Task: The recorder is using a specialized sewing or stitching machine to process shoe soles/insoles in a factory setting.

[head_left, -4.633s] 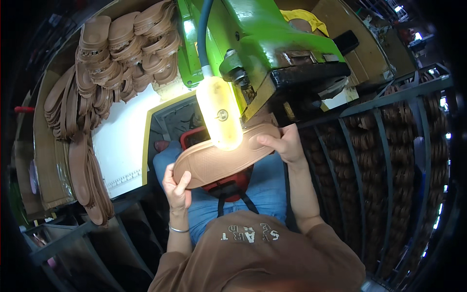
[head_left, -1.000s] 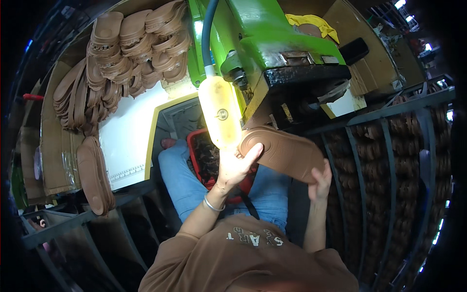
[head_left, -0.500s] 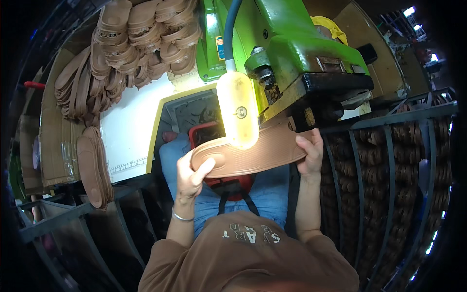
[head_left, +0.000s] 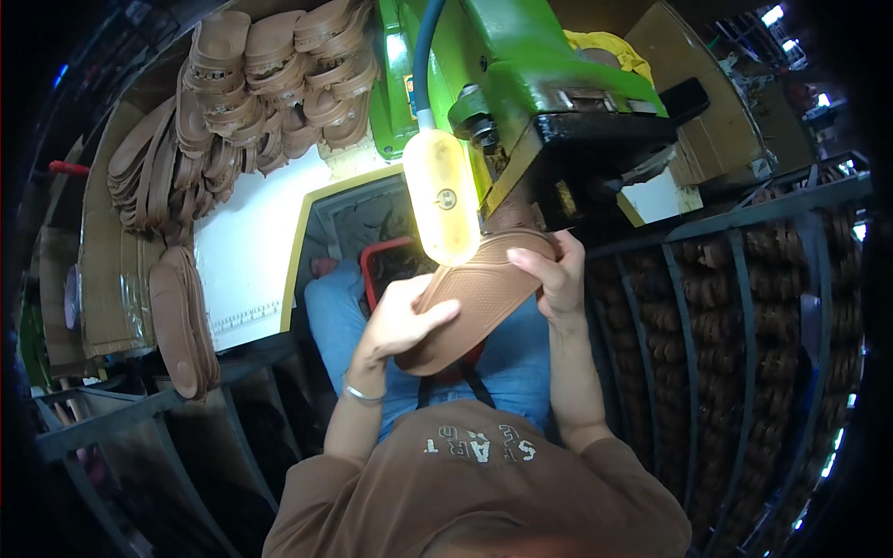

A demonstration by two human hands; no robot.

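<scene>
brown, with a finely textured face, a shoe sole (head_left: 488, 298) hangs slantwise over a worker's blue jeans (head_left: 335, 307), its far end close to the dark underside of a green machine (head_left: 567, 74); whether the two touch cannot be told from this angle. the left hand (head_left: 400, 321) grasps the sole's near side, thumb flat on top, the other fingers mostly hidden, while the right hand (head_left: 558, 279) clasps the far end, thumb across the upper face and fingers bent round the outer edge. the right fingers look the more exposed: should the sole catch on the machine, or the grip slide, they could be pulled toward parts that the head hides from view. a lit lamp (head_left: 437, 191) overlaps the sole in this view, and raising the near end abruptly might knock it; its glare could also mask a flaw in the rubbery-looking surface. a loosened left thumb could let the sole tip toward the red bin (head_left: 367, 279) below. to the left, a stack of soles (head_left: 181, 325) appears to jut past the edge of the white tabletop (head_left: 246, 251), where a stray elbow could send it sliding.
</scene>
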